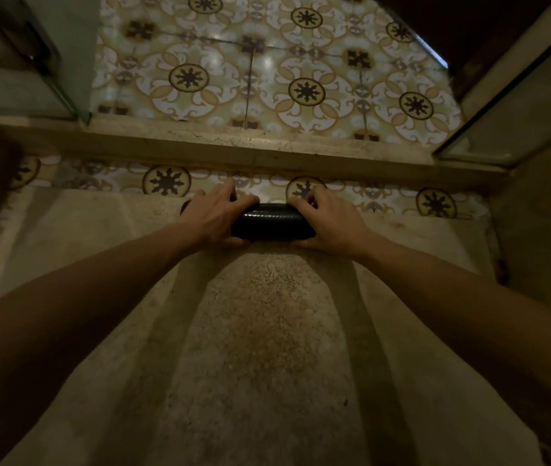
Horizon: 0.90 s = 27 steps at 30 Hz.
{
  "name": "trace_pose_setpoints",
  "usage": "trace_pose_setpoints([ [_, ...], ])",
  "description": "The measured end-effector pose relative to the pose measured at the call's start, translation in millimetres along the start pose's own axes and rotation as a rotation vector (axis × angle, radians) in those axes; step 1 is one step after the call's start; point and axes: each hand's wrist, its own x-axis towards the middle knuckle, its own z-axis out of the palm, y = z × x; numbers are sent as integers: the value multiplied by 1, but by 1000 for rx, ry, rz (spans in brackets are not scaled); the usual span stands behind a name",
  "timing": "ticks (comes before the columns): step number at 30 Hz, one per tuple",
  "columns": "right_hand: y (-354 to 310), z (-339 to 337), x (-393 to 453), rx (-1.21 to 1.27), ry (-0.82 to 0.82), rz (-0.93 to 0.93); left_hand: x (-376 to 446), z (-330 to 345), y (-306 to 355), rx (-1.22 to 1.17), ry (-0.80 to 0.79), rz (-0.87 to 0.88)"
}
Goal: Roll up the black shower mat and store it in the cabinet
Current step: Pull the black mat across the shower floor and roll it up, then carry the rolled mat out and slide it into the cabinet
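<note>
The black shower mat [272,220] is a tight dark roll lying crosswise on the beige shower floor, close to the raised threshold. My left hand [218,215] wraps over its left end, fingers curled across the top and thumb underneath. My right hand [329,222] grips the right end the same way. Only the roll's middle section shows between the two hands. No cabinet is in view.
A stone threshold [233,146] crosses the view just beyond the roll, with patterned floor tiles [304,90] past it. Glass panels stand at the left [32,62] and right [519,112]. The speckled shower floor [267,331] stretches toward me.
</note>
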Motion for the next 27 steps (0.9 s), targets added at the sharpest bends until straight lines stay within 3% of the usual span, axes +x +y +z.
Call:
trace_pose_setpoints([
  [6,-42,-106,-53,77,-119,51,-59,-100,25,-11,-114,-32],
  [15,-106,-357,-145,145,-219,27,-184,-338,55,-76,-191,-51],
  [22,-140,-547,-212,148,-254,41,-258,-528,86,-111,-242,-73],
  [27,-165,-633,-256,149,-228,45,-311,-615,101,-92,-212,-54],
])
